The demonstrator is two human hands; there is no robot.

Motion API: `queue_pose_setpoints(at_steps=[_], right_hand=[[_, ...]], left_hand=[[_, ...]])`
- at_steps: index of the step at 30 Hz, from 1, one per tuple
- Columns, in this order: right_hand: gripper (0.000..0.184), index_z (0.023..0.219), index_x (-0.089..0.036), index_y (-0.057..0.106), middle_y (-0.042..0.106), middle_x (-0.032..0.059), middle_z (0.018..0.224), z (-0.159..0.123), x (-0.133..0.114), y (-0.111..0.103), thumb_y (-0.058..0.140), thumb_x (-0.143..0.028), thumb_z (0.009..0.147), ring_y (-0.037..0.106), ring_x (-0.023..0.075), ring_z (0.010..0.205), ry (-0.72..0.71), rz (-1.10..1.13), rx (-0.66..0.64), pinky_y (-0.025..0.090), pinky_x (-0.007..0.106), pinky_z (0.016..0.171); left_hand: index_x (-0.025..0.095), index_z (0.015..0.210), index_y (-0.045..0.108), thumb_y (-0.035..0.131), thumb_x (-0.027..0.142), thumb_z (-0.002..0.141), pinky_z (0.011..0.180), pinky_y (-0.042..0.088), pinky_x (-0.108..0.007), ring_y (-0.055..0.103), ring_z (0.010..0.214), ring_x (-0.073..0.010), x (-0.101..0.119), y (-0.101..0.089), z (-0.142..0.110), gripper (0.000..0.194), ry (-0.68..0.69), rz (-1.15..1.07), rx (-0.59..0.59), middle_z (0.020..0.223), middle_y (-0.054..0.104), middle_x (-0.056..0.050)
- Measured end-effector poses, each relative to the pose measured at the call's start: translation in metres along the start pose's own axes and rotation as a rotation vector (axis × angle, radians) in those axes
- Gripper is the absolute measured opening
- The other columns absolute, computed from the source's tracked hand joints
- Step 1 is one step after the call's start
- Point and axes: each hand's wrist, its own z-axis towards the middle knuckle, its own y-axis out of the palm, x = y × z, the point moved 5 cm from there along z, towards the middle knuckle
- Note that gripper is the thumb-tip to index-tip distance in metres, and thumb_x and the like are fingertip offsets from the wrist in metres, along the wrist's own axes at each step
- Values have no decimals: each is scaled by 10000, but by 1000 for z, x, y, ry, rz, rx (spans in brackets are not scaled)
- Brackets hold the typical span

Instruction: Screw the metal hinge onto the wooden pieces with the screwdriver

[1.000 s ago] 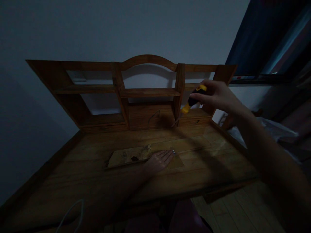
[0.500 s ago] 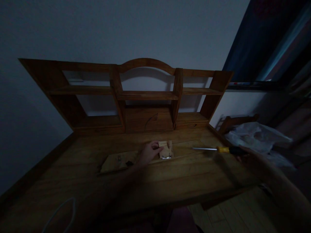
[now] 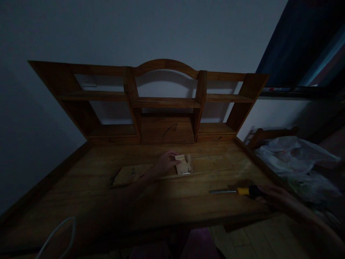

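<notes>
The room is dim. My left hand (image 3: 165,162) rests on a flat wooden board (image 3: 126,175) in the middle of the wooden desk (image 3: 167,201), fingers closed on a small light wooden block (image 3: 184,164) with a metal fitting at its lower edge. My right hand (image 3: 275,197) is at the desk's front right edge, wrapped round the black and yellow handle of a screwdriver (image 3: 237,191). The screwdriver lies low over the desk top, its metal shaft pointing left.
A wooden hutch (image 3: 164,102) with shelves and an arched top stands at the back of the desk against a pale wall. A white cable (image 3: 58,230) loops at the front left. Crumpled plastic bags (image 3: 293,154) lie to the right, beside a dark window.
My right hand came down from the hutch's right shelf to the desk's front right edge with the screwdriver. My left hand went from flat on the board to gripping the small block.
</notes>
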Motion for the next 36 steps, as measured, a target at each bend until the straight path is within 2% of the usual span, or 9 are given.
queue_pose_setpoints(at_steps=[3, 6, 9, 12, 19, 26, 29, 32, 36], right_hand=[[305, 1125, -463, 702, 678, 55, 1191, 0, -24, 3, 628, -492, 831, 624, 337, 1136, -24, -4, -229, 487, 397, 977], [396, 1150, -472, 694, 645, 53, 1258, 4, -42, 3, 738, -401, 763, 566, 345, 1218, -101, -34, -286, 441, 408, 1037], [429, 1136, -481, 703, 628, 34, 1299, 10, -42, 8, 767, -356, 730, 544, 354, 1243, -103, 38, -281, 423, 419, 1063], [407, 1107, -417, 736, 664, 52, 1239, 16, -31, 14, 769, -340, 709, 574, 380, 1199, -50, 43, -272, 420, 455, 1069], [429, 1082, -263, 739, 665, 101, 1227, 25, -23, 17, 762, -418, 682, 587, 386, 1177, -147, -84, -142, 403, 528, 1080], [429, 1088, -220, 720, 649, 129, 1249, 22, -33, 20, 738, -439, 721, 578, 370, 1195, -203, -124, -112, 402, 537, 1076], [388, 1121, -222, 705, 589, 120, 1346, 20, -40, 24, 713, -374, 763, 550, 350, 1242, -252, -53, -149, 385, 523, 1101], [357, 1131, -277, 705, 564, 78, 1380, 18, -43, 26, 714, -338, 779, 513, 331, 1286, -261, -10, -182, 325, 505, 1151], [379, 1142, -300, 708, 577, 73, 1366, 18, -43, 25, 736, -359, 769, 502, 344, 1291, -228, -21, -163, 339, 513, 1142]], left_hand=[[195, 973, 664, 649, 322, 864, 865, 524, -306, 673, 941, -184, 34, -3, -33, 168, 198, 180, -33, 981, 713, -34], [227, 1034, 673, 515, 276, 958, 846, 520, -287, 674, 919, -165, 55, 6, -82, 182, 450, 521, -172, 1021, 717, -21], [192, 1240, 595, 463, 144, 954, 979, 472, -318, 611, 1136, -196, 60, 24, -131, 319, 839, 837, -329, 1242, 662, -68], [128, 1262, 568, 486, 103, 930, 1045, 432, -380, 598, 1158, -231, 50, 35, -154, 343, 985, 1022, -337, 1251, 651, -114], [184, 1340, 516, 480, 89, 934, 1030, 458, -337, 557, 1219, -200, 47, 29, -144, 418, 759, 919, -324, 1325, 613, -82], [224, 1125, 673, 531, 292, 932, 850, 541, -307, 683, 972, -203, 42, 4, -39, 249, 226, 337, -3, 1072, 727, -44], [175, 941, 705, 622, 306, 843, 764, 550, -276, 704, 852, -193, 9, 6, 4, 184, -22, 22, -61, 907, 751, -48], [167, 715, 691, 718, 306, 737, 724, 553, -278, 702, 754, -191, -12, 7, 25, 143, -88, -26, -136, 741, 739, -33], [161, 709, 687, 764, 319, 697, 704, 547, -277, 698, 741, -194, -7, 2, 25, 176, -94, -37, -162, 740, 738, -38]])
